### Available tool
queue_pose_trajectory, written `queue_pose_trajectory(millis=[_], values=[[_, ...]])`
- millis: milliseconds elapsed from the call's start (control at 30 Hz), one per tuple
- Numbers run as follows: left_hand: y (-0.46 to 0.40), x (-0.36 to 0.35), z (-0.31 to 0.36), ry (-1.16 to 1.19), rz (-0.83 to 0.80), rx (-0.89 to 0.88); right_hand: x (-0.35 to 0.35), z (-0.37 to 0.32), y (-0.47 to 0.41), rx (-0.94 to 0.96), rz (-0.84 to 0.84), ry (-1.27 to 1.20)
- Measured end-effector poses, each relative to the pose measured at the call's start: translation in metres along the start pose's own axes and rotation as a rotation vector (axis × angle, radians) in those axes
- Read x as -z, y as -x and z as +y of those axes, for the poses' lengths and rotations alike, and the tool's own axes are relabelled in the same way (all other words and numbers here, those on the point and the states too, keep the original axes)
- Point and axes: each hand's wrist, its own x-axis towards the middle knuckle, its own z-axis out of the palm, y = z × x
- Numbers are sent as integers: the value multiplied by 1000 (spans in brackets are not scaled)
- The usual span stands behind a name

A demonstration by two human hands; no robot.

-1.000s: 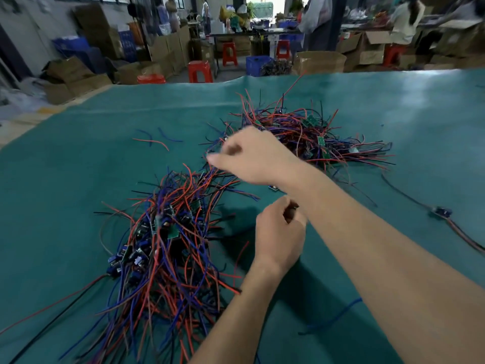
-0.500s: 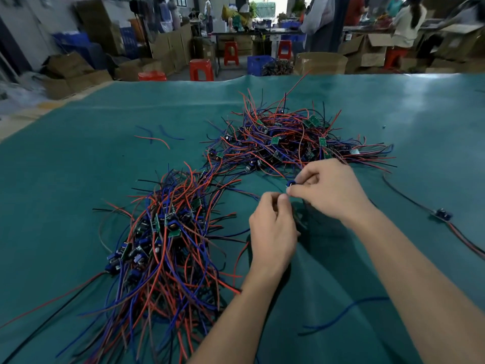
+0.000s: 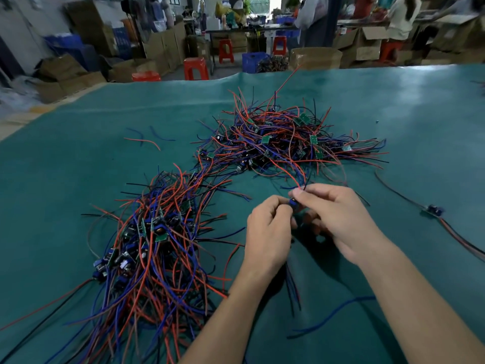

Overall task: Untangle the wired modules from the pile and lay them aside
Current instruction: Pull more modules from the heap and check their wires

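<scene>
A tangled pile of red, blue and black wired modules [image 3: 283, 143] lies at the far middle of the green table [image 3: 78, 158]. A second heap of wired modules [image 3: 152, 237] spreads at the near left. Between the two heaps, my left hand [image 3: 267, 232] and my right hand [image 3: 338, 219] meet above the table and pinch one small blue module [image 3: 293, 203] between their fingertips. A red wire and a black wire run up from my right fingertips toward the far pile; other wires hang below my hands.
A single module [image 3: 434, 210] with long wires lies at the right edge. A loose blue wire [image 3: 333, 313] lies near my right forearm, short loose wires [image 3: 147, 139] at the far left. Boxes, red stools and people stand beyond the table's far edge.
My right hand drew back from the far pile to meet my left hand. Both hands now pinch the small blue module, with wires trailing from it.
</scene>
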Motion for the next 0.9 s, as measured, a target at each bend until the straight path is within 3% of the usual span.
queue_pose_trajectory(millis=[367,733,900], values=[[-1,2,-3,-95,-78,-61,9,-6,-4,143,163,-122],[2,-1,-3,-154,-132,-78,50,-16,-6,276,693,-279],[1,-1,-3,-87,-38,-78,67,-17,-6,235,828,-441]])
